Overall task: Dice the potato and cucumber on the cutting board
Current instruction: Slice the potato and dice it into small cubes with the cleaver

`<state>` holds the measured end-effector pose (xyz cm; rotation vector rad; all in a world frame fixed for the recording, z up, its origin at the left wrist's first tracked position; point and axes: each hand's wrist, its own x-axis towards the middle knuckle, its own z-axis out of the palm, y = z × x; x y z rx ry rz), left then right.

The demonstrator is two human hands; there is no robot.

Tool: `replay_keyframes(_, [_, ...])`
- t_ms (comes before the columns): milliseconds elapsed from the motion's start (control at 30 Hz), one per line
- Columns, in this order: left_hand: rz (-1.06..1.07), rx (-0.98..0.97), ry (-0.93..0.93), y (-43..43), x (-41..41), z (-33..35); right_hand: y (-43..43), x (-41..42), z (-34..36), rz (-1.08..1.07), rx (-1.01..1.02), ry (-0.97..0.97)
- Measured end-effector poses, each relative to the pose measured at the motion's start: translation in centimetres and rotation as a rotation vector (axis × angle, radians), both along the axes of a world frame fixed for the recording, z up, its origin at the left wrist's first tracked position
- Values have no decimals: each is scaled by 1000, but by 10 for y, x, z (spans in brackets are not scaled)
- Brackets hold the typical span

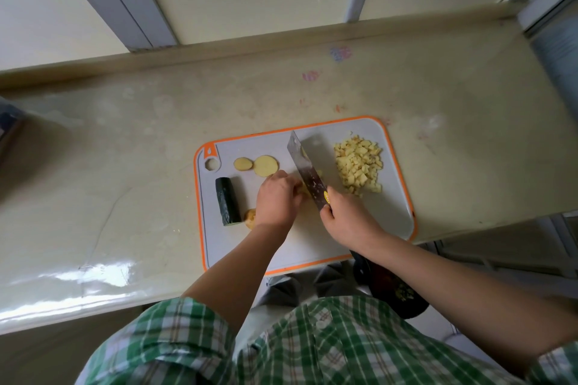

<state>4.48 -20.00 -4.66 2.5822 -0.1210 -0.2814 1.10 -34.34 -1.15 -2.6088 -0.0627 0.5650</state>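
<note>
A grey cutting board (387,222) with an orange rim lies on the counter. My right hand (350,219) grips the handle of a cleaver (305,170), its blade down on the board's middle. My left hand (276,200), fingers curled, holds potato pieces (303,189) against the blade; most of them are hidden under it. A heap of diced potato (359,166) sits at the board's right. Two potato slices (265,165) lie at the back left, and a potato end (250,218) shows by my left wrist. A dark green cucumber piece (227,205) lies at the left.
The board's front edge overhangs the beige counter (125,181). A raised ledge (250,44) and window frame run behind. The counter ends just right of the board. Below the edge stands a dark bin (397,291) holding some scraps.
</note>
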Motion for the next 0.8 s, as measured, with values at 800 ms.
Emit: replay_keyframes(800, [-3,5,1,6,0,3,6,-1,9,-37,12,7])
